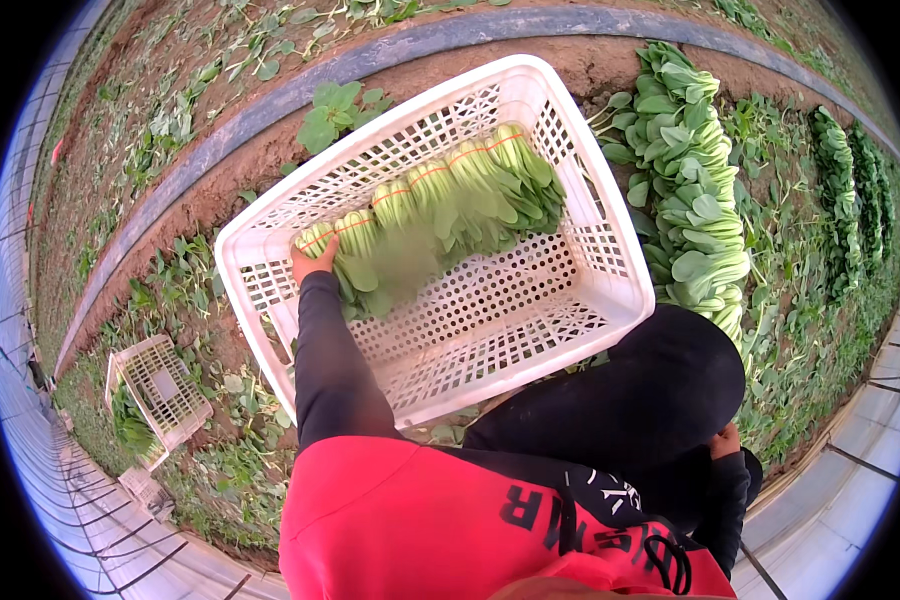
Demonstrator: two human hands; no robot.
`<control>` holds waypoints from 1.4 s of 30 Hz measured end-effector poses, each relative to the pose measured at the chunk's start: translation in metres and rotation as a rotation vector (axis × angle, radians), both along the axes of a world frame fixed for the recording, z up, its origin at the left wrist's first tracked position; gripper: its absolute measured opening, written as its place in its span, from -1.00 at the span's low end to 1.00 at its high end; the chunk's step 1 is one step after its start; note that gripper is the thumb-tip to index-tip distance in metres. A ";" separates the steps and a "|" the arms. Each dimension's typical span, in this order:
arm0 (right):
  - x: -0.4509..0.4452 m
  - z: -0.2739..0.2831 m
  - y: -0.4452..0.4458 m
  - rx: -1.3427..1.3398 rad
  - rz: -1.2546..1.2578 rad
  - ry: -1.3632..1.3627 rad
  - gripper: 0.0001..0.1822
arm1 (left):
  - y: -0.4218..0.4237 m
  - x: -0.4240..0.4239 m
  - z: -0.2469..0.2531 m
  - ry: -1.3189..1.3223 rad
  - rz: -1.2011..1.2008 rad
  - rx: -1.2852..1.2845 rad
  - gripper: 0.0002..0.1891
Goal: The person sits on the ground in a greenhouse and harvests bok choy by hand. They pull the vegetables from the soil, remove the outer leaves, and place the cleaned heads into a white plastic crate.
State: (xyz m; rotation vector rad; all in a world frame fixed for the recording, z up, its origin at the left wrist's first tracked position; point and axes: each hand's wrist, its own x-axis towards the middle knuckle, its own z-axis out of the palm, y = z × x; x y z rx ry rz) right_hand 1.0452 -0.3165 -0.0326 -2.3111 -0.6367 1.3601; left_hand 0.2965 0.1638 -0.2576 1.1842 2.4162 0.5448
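In front of me a white plastic crate (435, 390) rests tilted on the ground. Several bundles of leafy greens (450, 195) with pale stems, tied with orange bands, line its far side, leaves toward me. My left hand (316, 262) touches the leftmost bundle inside the crate, its fingers at the banded stems; whether it grips the bundle is unclear. Low at my right side, beside my knee, my right hand (724, 441) is partly hidden by my leg. Its fingers and anything in them cannot be made out.
A long row of cut greens (694, 195) lies right of the crate, with further rows (838, 202) beyond. A dark strip (435, 41) curves along the far side of the bed. Another crate with greens (166, 386) stands at the left, near the greenhouse wall.
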 end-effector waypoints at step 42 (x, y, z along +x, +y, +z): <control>0.082 -0.091 0.272 0.391 -0.242 -0.616 -0.40 | -0.270 0.587 0.272 -1.058 -1.350 -0.324 -0.64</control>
